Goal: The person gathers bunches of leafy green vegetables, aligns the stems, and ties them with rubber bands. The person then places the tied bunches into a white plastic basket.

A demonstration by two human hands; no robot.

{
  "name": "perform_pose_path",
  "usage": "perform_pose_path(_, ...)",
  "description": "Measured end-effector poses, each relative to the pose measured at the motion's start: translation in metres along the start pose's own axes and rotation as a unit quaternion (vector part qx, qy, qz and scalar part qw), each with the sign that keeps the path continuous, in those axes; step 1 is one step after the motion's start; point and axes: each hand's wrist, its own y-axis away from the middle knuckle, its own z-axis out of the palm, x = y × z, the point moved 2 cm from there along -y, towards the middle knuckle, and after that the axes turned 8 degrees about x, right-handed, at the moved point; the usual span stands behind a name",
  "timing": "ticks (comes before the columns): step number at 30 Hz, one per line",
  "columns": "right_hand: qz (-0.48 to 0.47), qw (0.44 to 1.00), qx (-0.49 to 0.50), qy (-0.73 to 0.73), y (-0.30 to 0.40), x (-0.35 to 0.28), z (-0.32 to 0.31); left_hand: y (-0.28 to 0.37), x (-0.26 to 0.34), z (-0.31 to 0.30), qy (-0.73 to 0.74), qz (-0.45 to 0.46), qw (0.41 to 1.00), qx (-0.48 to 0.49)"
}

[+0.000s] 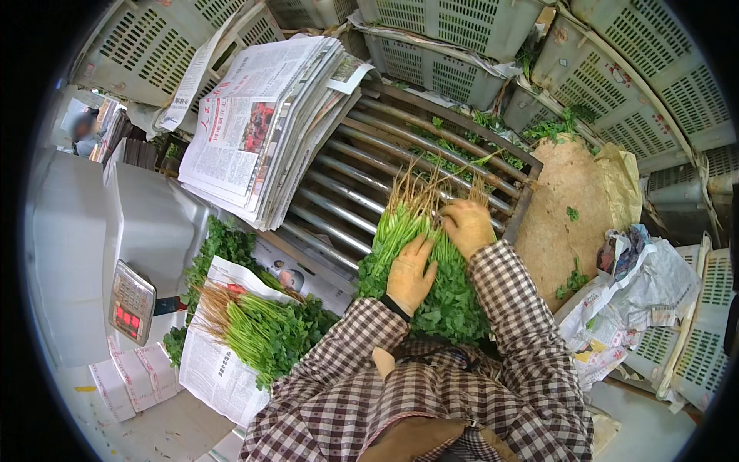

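Before me a bunch of leafy green herbs [453, 309], like coriander or thin celery, lies with its brown roots toward the metal roller rack [340, 202]. My left hand [409, 277] rests on its stems, the thumb apart from the fingers. Close by, my right hand [466, 226] curls over the stems near the roots; what is under its palm is hidden. To the left, a second rooted bunch [260, 323] lies on a newspaper sheet [216, 369], and more greens [222, 248] show behind it.
A thick newspaper stack [260, 121] covers the rack's left part. Left stands a digital scale display [133, 303]. Slotted plastic crates [439, 23] line the back and right. A brown board [560, 208] and crumpled newspaper [635, 294] lie at right. Far left, a person [86, 136] is partly visible.
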Motion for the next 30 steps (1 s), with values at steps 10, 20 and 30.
perform_pose_path(10,0.032,0.988,-0.141,0.055,-0.005,-0.025,-0.014,0.006,0.004,0.008,-0.033,0.058,0.997,-0.033)
perform_pose_path(20,-0.002,0.988,-0.145,-0.056,0.001,-0.004,-0.002,0.007,0.006,0.009,-0.029,0.06,0.997,-0.035)
perform_pose_path(30,0.091,0.978,-0.186,-0.022,-0.018,-0.011,-0.007,0.007,0.003,0.013,-0.086,0.074,0.992,-0.059)
